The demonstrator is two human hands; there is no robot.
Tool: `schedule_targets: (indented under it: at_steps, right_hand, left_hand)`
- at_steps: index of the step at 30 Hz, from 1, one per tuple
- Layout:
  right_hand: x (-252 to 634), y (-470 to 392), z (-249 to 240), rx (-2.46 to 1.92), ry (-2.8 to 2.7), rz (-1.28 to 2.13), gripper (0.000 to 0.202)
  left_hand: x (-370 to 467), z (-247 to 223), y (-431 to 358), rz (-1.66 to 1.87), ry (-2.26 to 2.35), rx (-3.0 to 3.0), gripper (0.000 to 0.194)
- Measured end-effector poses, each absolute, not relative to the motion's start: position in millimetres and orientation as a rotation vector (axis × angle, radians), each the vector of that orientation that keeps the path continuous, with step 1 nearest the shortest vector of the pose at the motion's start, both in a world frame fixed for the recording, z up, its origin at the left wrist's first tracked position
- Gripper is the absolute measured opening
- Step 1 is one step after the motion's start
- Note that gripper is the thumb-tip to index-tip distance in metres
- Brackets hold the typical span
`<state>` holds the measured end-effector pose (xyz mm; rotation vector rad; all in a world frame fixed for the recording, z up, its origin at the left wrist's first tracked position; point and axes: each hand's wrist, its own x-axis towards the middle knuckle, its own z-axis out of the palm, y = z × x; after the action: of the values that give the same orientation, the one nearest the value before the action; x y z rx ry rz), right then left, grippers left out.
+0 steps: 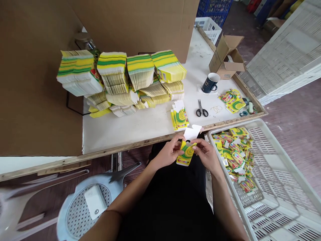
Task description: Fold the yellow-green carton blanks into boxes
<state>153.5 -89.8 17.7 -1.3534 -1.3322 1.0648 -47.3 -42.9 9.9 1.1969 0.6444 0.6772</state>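
Note:
Between my two hands is a small yellow and green carton, held just off the table's front edge with its white top flaps standing up. My left hand pinches the carton's left side near the top. On the other side my right hand grips its upper right edge, thumb on the front. Just beyond, a few flat yellow cartons lie overlapped on the table. Whether anything is inside the held carton I cannot tell.
Bundled stacks of flat cartons line the table's back. Scissors, a dark mug, loose cartons and an open cardboard box are to the right. A white crate below holds many cartons. A stool stands lower left.

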Motion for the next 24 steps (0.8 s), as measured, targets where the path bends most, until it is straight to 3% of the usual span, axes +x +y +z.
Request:
schedule_targets:
  at_steps: [2, 5, 8, 13, 19, 24]
  right_hand:
    - [152, -89, 19, -1.364, -1.371, 0.919, 0.016]
    - [148, -88, 16, -1.359, -1.296, 0.836, 0.016]
    - [147, -87, 11, -1.345, -1.173, 0.874, 0.038]
    - [158, -88, 20, -1.392, -1.352, 0.782, 0.032]
    - [157, -89, 32, -1.396, -1.257, 1.067, 0.047]
    - [150, -85, 21, -1.558, -1.25, 0.949, 0.044]
  left_hand:
    - [-47, 8, -44, 0.655, 0.641, 1.186, 0.045]
    - [-44, 6, -45, 0.666, 0.631, 1.098, 0.073]
    - [-42, 2, -44, 0.663, 0.612, 1.078, 0.09]
    - [-40, -3, -41, 0.712, 0.605, 1.076, 0.066]
    - [-40, 0, -41, 0.796, 0.684, 1.195, 0.059]
    - [-40, 5, -42, 0.737, 0.66, 1.247, 0.061]
